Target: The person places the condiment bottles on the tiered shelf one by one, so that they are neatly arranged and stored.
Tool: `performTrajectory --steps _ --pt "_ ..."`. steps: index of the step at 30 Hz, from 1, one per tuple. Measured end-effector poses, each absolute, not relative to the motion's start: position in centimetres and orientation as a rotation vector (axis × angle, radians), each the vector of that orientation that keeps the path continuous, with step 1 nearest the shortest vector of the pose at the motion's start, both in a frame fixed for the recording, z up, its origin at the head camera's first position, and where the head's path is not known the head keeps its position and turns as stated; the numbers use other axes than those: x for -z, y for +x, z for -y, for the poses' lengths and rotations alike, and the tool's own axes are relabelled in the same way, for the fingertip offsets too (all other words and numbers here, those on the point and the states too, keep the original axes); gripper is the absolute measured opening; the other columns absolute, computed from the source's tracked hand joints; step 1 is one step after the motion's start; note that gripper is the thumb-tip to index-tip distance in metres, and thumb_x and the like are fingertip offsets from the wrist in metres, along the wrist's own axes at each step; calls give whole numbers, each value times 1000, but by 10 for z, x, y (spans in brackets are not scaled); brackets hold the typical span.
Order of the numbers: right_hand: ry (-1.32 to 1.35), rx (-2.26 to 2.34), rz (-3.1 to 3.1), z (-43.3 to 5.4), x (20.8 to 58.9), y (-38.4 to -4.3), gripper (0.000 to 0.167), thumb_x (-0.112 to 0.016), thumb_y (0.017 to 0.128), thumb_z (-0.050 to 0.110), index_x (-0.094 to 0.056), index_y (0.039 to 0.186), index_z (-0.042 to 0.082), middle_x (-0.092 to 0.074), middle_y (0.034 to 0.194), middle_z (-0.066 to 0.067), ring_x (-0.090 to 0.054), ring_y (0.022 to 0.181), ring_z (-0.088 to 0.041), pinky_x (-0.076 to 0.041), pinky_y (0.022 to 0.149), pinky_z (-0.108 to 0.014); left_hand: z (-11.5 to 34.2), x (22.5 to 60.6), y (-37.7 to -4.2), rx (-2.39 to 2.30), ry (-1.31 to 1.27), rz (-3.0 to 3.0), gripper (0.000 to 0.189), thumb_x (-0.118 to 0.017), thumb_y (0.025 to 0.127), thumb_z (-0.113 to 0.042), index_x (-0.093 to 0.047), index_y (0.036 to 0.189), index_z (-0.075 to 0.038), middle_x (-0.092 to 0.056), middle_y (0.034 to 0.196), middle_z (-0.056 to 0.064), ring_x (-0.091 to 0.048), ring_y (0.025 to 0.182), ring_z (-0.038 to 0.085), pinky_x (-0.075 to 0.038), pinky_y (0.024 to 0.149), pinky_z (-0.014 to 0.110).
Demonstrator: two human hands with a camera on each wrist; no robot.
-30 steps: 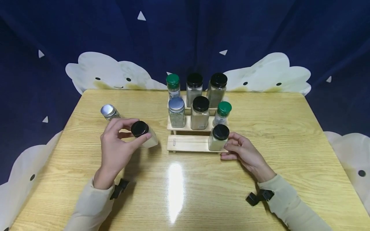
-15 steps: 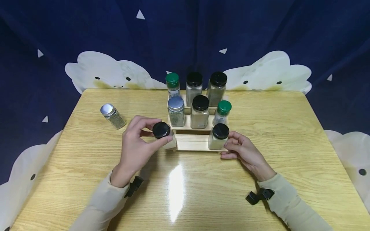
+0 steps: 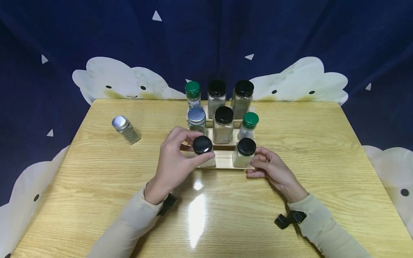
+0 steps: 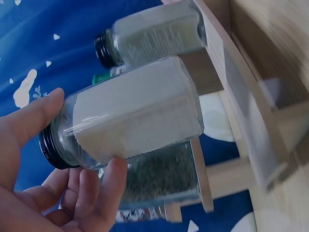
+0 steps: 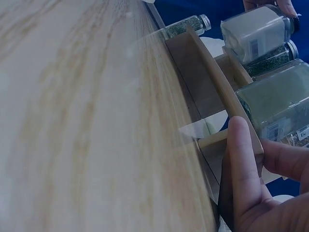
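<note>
In my left hand [image 3: 177, 157] I pinch a square glass jar [image 4: 135, 111] of pale powder with a black lid, thumb on one side and fingers on the other. The jar is slightly above the lowest tier of a wooden spice rack [image 3: 223, 160], toward its left half; the wrist views show a gap beneath its base. My right hand [image 3: 269, 168] grips the rack's lower right end, thumb and a finger on either side of the wood [image 5: 248, 130]. Right beside those fingers, a second black-lidded jar [image 3: 244, 154] of pale powder stands on the lowest tier.
On the middle tier stand a silver-lidded jar [image 3: 196, 122], a black-lidded jar [image 3: 223, 127] and a green-capped bottle [image 3: 248, 125]. Behind them, the top tier holds another green-capped bottle [image 3: 193, 95] and two black-lidded jars. A silver-lidded herb jar [image 3: 126, 129] is at the table's left.
My left hand has carried the black-lidded jar rightward from beside the rack to over its lowest tier. The right hand keeps its grip on the rack's end.
</note>
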State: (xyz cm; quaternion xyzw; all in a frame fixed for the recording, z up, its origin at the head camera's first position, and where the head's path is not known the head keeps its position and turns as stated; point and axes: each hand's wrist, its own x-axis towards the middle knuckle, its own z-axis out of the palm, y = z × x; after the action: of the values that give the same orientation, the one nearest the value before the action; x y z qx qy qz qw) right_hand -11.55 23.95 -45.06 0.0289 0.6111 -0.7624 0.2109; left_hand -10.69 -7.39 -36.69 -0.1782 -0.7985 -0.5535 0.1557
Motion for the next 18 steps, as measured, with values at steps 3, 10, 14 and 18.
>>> performTrajectory --steps 3,10,14,18 --pt "83 2119 -1695 -240 451 -116 27 -52 106 -13 -51 131 -5 -68 99 -13 -78 84 -24 -68 81 -40 66 368 -108 1622 -533 2291 49 -103 72 -5 -78 114 -1 -63 104 6 -63 95 18 -66 77 32" --pt "87 2114 -1704 -240 450 -116 27 -52 106 -13 -50 132 -5 -67 98 -13 -78 84 -24 -68 81 -40 50 371 -110 1669 -574 2304 49 -103 73 -4 -76 114 1 -62 105 8 -65 95 20 -67 79 29" --pt "82 2117 -1699 -239 450 -116 27 -52 106 -12 -51 133 -5 -67 98 -13 -78 84 -24 -68 81 -40 45 374 -112 1646 -582 2333 49 -103 74 -5 -76 115 1 -61 106 7 -64 96 20 -66 81 28" --pt "75 2123 -1691 -239 450 -116 28 -53 107 -12 -51 133 -4 -68 99 -14 -78 84 -24 -68 81 -40 42 377 -114 1605 -591 2355 48 -103 75 -7 -77 115 -1 -60 105 6 -64 97 18 -65 84 28"
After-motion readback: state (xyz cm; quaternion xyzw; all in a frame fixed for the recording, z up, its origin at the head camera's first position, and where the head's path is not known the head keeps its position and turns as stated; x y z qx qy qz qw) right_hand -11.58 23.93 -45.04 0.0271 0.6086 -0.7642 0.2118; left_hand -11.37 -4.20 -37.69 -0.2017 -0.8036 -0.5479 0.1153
